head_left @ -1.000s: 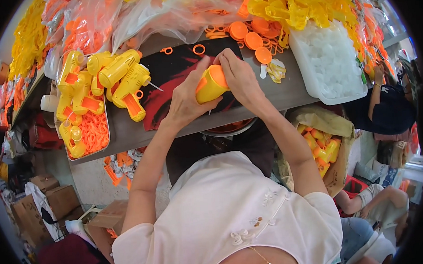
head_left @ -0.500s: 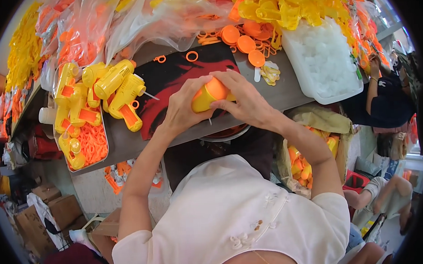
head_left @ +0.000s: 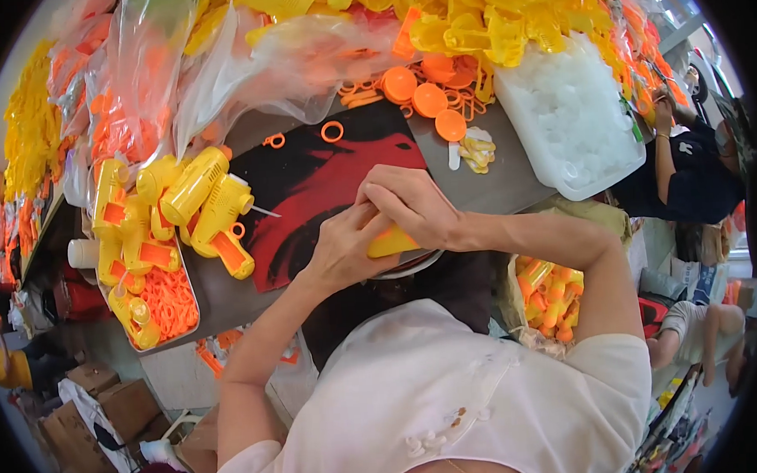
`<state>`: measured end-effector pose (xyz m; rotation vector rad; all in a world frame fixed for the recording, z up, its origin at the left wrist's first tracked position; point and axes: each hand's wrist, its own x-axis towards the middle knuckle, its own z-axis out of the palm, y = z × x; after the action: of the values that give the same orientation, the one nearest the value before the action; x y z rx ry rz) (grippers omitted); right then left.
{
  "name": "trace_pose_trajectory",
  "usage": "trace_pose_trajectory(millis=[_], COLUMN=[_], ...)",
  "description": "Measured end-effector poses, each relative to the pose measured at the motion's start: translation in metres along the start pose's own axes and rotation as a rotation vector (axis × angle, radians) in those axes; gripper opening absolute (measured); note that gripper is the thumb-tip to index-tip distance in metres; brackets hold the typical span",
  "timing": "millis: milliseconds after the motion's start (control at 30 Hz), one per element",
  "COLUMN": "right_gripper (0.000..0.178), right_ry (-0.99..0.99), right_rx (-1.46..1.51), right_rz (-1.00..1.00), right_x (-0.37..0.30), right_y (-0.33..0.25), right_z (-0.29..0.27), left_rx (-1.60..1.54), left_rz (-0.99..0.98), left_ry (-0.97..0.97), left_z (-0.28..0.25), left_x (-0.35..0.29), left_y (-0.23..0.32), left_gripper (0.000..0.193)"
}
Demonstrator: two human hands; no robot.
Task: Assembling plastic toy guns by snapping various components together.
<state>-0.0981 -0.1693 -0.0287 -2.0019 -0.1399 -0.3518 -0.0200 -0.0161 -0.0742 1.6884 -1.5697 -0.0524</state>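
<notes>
Both hands are closed round a yellow plastic toy piece at the front edge of the table, over my lap. My left hand grips it from the left side. My right hand lies over the top with its fingers folded across the left hand's fingers. Most of the piece is hidden; only a yellow patch shows below the palms. Close under the hands is the rim of a round metal bowl. Behind them lies a black and red mat with an orange ring on it.
At left, yellow dryer-shaped toy bodies pile by a tray of small orange parts. Orange discs and a white tub of translucent pieces stand behind. A sack of yellow-orange parts is at right; a co-worker's arm lies beyond.
My hands have moved toward me with the toy piece, from over the mat to the table edge. The right hand has come over the top, covering the orange end.
</notes>
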Motion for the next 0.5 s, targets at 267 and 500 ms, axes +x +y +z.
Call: trace_pose_trajectory(millis=[267,500], right_gripper=[0.034,0.027], right_ry=[-0.138,0.21], right_rx=[0.35,-0.666], right_rz=[0.445,0.283], right_x=[0.046,0.133], right_y=[0.023,0.14], right_z=[-0.003,-0.027], left_rx=[-0.067,-0.151], left_rz=[-0.141,-0.205], left_ry=[0.175,0.352], left_z=[-0.01,-0.031], left_x=[0.006,-0.028], left_y=[0.002,0.02], left_gripper=[0.066,0.073])
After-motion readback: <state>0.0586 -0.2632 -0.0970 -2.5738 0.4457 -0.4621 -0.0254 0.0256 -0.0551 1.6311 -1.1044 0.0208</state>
